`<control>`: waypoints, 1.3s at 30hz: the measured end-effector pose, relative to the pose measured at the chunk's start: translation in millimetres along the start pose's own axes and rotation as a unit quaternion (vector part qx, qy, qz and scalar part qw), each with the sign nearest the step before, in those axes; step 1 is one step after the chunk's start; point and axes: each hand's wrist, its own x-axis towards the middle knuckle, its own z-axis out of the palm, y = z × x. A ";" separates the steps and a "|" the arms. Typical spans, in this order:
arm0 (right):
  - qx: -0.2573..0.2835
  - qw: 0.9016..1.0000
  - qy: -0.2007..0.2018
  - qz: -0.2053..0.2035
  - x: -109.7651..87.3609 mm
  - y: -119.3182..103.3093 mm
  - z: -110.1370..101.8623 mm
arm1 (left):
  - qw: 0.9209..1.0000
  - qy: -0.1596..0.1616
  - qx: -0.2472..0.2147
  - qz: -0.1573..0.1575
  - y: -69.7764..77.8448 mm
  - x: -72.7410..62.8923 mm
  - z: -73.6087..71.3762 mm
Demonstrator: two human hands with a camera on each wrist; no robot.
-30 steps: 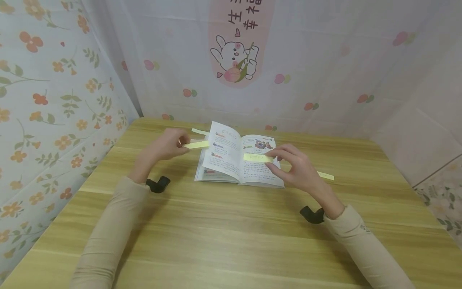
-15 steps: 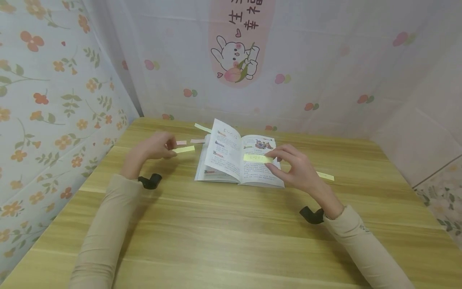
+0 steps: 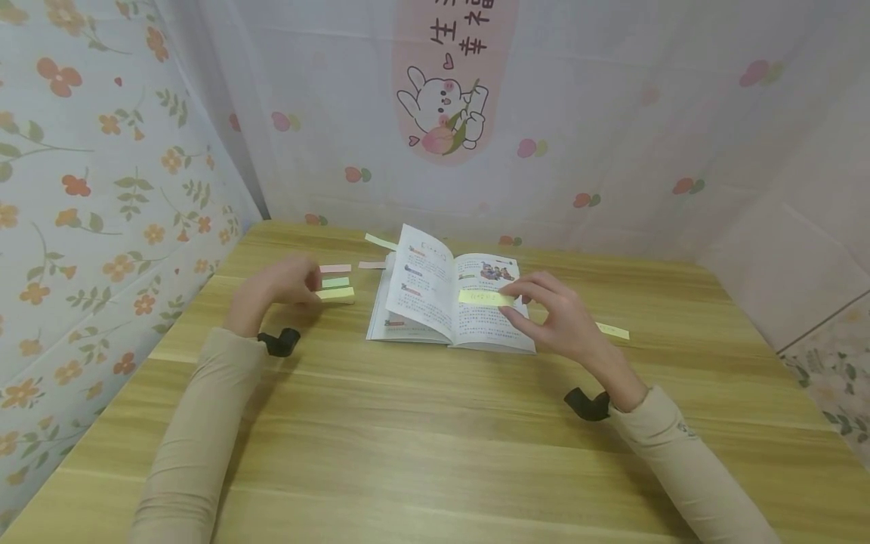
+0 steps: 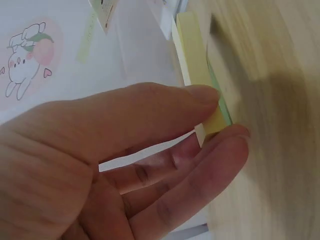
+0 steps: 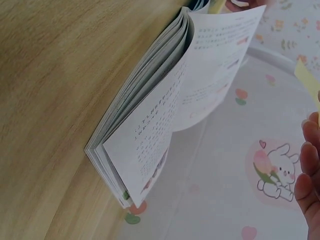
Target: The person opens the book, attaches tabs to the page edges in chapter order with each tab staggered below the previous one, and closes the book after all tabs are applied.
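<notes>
In the head view my left hand is low over the table at the left, pinching one end of a yellow sticky-note pad. The left wrist view shows this pad between thumb and fingers, with green at its edge. Beside it lie a green pad and a pink pad. My right hand pinches a yellow sticky strip bearing handwriting, above the right page of an open book. One left leaf of the book stands partly lifted.
A pale green strip and a pink strip show at the book's left edge. Another yellow strip with writing appears behind the right hand. A patterned cloth hangs behind the wooden table.
My left hand has moved left from the lifted leaf, bringing the yellow pad down beside the green and pink pads. My right hand with its strip has stayed nearly still.
</notes>
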 end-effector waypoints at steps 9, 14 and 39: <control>-0.006 1.000 0.012 -0.020 1.1 0.0 1.7 | 0.999 -0.027 -0.015 -0.029 -5.8 -1.0 2.8; -0.010 1.000 0.011 -0.024 2.0 -1.8 1.1 | 0.999 -0.028 -0.005 -0.024 -8.1 -0.6 3.8; -0.016 1.000 0.009 -0.020 0.6 2.9 2.3 | 0.999 -0.008 0.001 -0.051 0.2 -0.1 6.3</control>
